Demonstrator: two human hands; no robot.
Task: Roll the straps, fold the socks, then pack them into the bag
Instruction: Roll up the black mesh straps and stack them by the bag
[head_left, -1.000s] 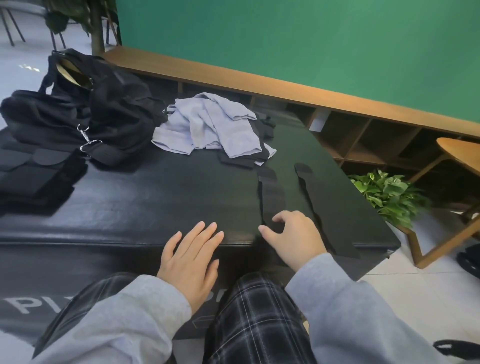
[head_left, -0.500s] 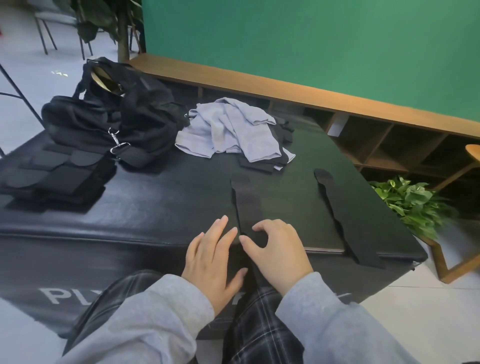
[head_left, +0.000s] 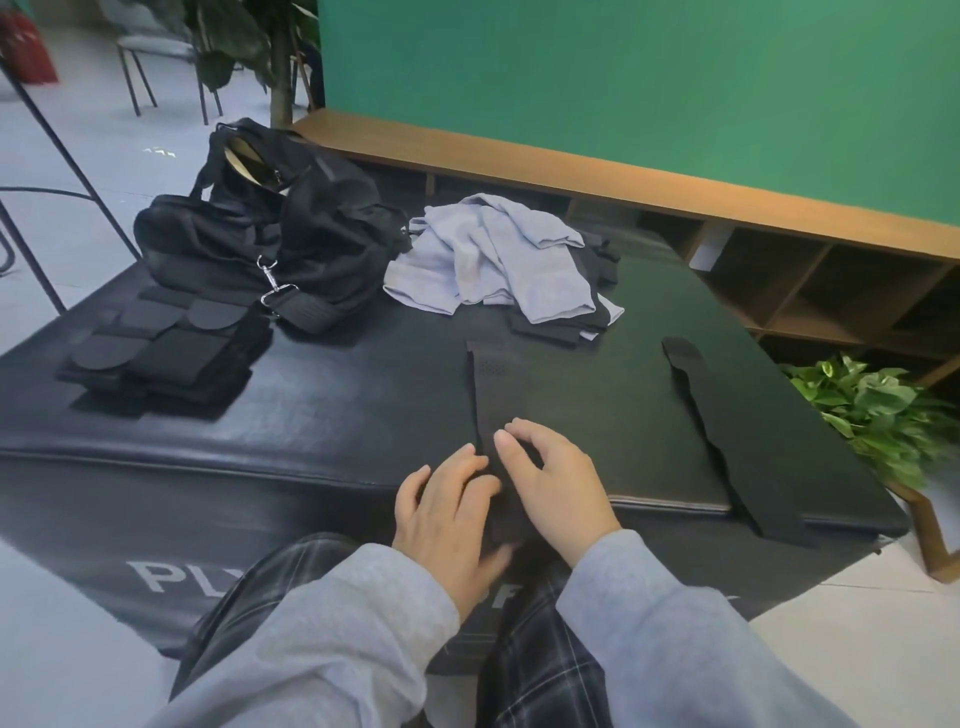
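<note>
Two hands (head_left: 506, 486) pinch near end of flat black strap (head_left: 496, 387) | beside black duffel bag (head_left: 270, 234) | rolling just starting | grey socks (head_left: 493, 254) unfolded

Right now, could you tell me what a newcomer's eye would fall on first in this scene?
Probably the two hands at the near edge of the black padded table: the left hand and right hand both rest on the near end of a flat black fabric strap. Behind it lies a crumpled pile of pale blue socks, with an open black duffel bag at far left.
</note>
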